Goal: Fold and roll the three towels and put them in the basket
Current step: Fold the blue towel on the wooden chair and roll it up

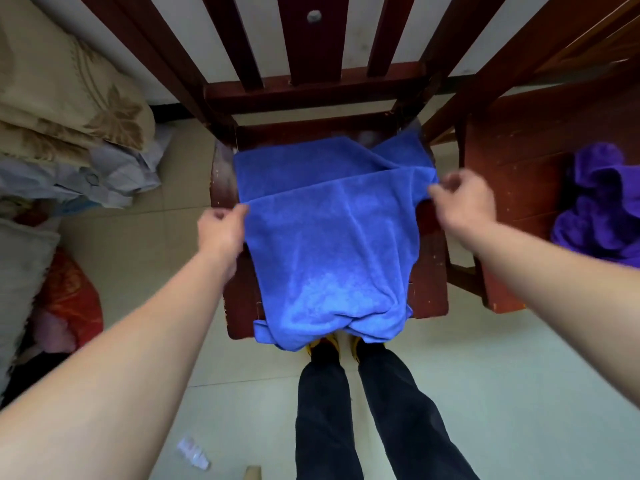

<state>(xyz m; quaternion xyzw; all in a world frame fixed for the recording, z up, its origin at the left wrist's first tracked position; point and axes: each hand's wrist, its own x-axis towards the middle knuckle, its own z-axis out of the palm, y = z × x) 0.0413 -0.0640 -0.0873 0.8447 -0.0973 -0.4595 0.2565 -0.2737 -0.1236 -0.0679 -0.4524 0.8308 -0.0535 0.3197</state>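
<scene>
On the chair [431,268] seat, the blue towel [329,237] is spread, with its near end hanging over the front edge of the seat. A lifted edge of the towel runs across the seat from side to side and is held at both ends. The left hand [221,225] is closed in a pinch on the corner at the left side of the chair, thumb against curled fingers. The right hand [464,199] is closed in the same way on the corner at the right side, and nothing else is held by either hand.

The fold in progress is judged to be the first lengthwise fold. The towel's long axis runs from the chair back to the front edge; the held edge lies crosswise to it, between the hands. The far portion of the towel lies flat just beyond that edge, toward the chair back, and is rucked at its right corner. The right hand is set slightly nearer the chair back than the left, so the held edge is skewed. Squaring is likely to be needed before the edges are matched.

A purple towel [599,202] is heaped on a second seat [512,188] to the right of the chair. No third towel or basket is in view.
</scene>
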